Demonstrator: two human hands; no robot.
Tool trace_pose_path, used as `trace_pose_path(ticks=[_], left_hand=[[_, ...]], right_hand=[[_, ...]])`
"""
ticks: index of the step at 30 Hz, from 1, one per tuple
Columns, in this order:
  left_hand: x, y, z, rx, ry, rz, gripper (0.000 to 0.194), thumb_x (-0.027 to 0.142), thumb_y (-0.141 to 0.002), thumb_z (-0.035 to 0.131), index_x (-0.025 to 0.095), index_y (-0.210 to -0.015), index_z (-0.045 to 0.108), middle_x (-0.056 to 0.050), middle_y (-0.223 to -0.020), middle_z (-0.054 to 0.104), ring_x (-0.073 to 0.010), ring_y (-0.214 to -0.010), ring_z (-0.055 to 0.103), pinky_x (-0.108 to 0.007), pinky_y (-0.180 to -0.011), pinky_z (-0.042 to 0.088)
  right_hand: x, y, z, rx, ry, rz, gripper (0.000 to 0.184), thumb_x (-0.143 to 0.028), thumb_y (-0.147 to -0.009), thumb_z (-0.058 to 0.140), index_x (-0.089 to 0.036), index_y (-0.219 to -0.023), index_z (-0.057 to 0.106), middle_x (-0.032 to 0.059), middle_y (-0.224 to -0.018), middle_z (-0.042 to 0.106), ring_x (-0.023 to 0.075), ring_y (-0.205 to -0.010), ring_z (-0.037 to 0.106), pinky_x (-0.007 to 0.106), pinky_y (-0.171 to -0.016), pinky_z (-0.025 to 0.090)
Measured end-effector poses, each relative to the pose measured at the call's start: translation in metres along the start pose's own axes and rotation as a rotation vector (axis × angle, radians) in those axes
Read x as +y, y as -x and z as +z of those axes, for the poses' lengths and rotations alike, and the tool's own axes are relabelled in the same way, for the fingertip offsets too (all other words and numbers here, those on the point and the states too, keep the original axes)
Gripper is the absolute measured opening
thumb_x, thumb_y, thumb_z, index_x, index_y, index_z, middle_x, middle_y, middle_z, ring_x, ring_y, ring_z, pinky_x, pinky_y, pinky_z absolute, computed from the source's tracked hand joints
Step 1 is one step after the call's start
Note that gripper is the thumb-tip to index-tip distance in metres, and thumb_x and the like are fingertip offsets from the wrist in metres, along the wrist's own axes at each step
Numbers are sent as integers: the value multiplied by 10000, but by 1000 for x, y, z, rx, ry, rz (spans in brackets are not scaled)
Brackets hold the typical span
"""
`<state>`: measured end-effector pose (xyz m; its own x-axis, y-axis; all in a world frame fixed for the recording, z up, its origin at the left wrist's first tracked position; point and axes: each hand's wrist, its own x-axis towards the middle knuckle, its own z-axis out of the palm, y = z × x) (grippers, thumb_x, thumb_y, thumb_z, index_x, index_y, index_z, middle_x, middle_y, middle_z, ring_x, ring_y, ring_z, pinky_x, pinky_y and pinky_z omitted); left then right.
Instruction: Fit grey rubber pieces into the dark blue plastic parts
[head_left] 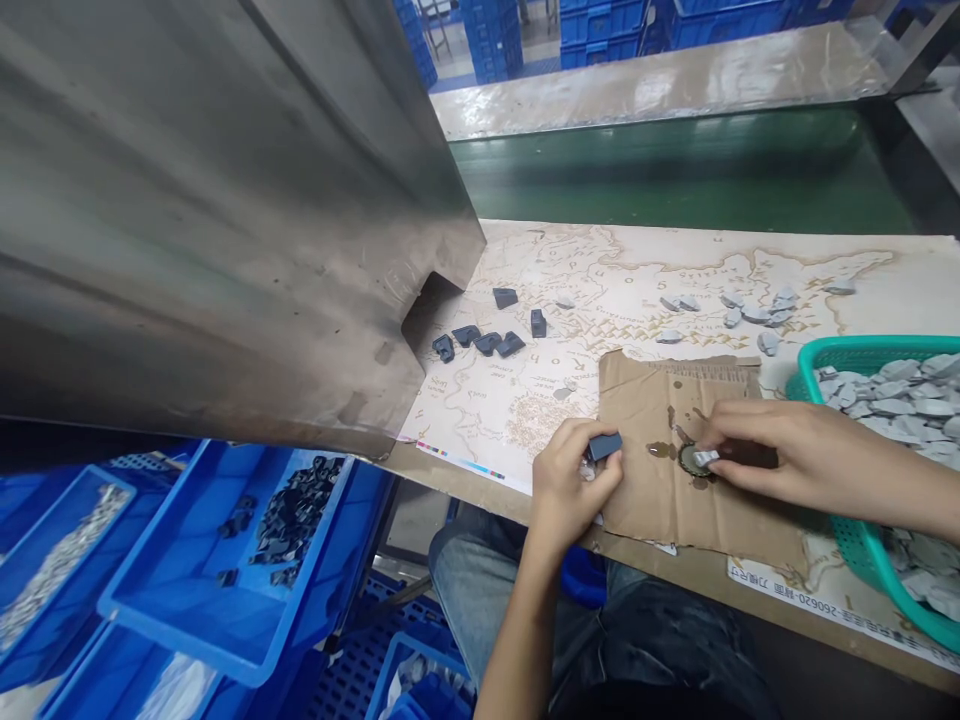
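My left hand (pixel 574 475) pinches a small dark grey plastic part (pixel 604 447) above the left edge of a cardboard piece (pixel 637 400). In my right hand (pixel 772 447) is a small light grey plastic piece (pixel 703 458), gripped between thumb and fingers. It is over a bottle cap (pixel 686 462) on the cardboard, and I cannot tell whether it touches the inside. Wet brown stains surround the cap. More dark grey parts (pixel 487 343) lie on the map-printed sheet to the left, and loose light grey pieces (pixel 756 314) are scattered beyond the cardboard.
A teal basket (pixel 817 350) full of light grey pieces stands at the right. The tall metal housing (pixel 225 200) blocks the left side. Below it, a blue bin (pixel 187 640) contains dark parts. A green conveyor belt (pixel 660 170) runs behind the sheet.
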<state>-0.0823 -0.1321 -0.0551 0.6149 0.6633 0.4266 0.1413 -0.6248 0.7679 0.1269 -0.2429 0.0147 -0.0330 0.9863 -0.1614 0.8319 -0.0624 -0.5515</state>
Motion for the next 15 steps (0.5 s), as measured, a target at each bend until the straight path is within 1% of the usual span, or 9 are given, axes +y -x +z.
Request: trace_pose_path(ticks=[3, 6, 8, 9, 11, 12, 14, 15], left_hand=[[2, -1, -1, 28, 39, 17, 143, 126, -792, 596, 182, -914, 645, -40, -863, 701, -140, -811, 662, -243, -715, 547], [2, -1, -3, 73, 133, 41, 115, 161, -812, 620, 183, -918, 659, -42, -874, 710, -138, -833, 671, -253, -748, 556], [0, 1, -5, 94, 219, 41, 107, 264, -849, 642, 192, -922, 672, -47, -884, 712, -141, -842, 674, -265, -761, 561], [-1, 3, -5, 109, 267, 29, 160, 341, -858, 652, 194, -914, 676, -50, -879, 710, -144, -836, 676, -268, -752, 565], [-2, 7, -4, 148, 384, -30, 304, 491, -828, 676, 193, -888, 678, -53, -851, 700, -149, -806, 681, -262, -707, 572], [-1, 9, -2, 172, 458, -76, 358, 538, -796, 696, 193, -886, 677, -51, -838, 697, -150, -784, 686, -254, -676, 574], [6, 15, 4, 217, 634, -188, 420, 568, -730, 748, 193, -906, 679, -38, -806, 697, -150, -731, 698, -230, -611, 569], [12, 17, 7, 232, 724, -256, 436, 563, -706, 771, 192, -917, 682, -31, -784, 700, -151, -705, 705, -216, -579, 563]], right_hand=[[0, 1, 4, -26, 52, -3, 299, -420, -883, 420, -217, -788, 618, 60, -795, 635, 206, -713, 611, 305, -589, 401], [2, 2, 6, -36, 86, -11, 323, -398, -898, 375, -209, -784, 610, 75, -799, 628, 220, -727, 609, 313, -579, 385], [4, 1, 6, -45, 71, -22, 329, -409, -887, 376, -210, -776, 614, 79, -789, 629, 224, -711, 608, 312, -558, 378], [4, 1, 5, -43, 48, -18, 332, -419, -884, 382, -211, -788, 623, 81, -799, 637, 225, -715, 612, 315, -562, 390], [0, -1, 2, -27, -32, 0, 346, -466, -875, 421, -210, -823, 648, 82, -819, 656, 220, -722, 621, 323, -583, 428], [-3, -1, 0, -11, -85, 18, 359, -500, -872, 450, -211, -843, 662, 77, -812, 662, 209, -701, 619, 318, -577, 441], [-12, -1, -3, 66, -212, 41, 386, -569, -855, 514, -222, -850, 684, 61, -774, 663, 182, -641, 606, 296, -538, 460], [-17, -1, -5, 127, -274, 32, 386, -588, -842, 547, -231, -833, 691, 53, -752, 663, 170, -617, 605, 280, -514, 467]])
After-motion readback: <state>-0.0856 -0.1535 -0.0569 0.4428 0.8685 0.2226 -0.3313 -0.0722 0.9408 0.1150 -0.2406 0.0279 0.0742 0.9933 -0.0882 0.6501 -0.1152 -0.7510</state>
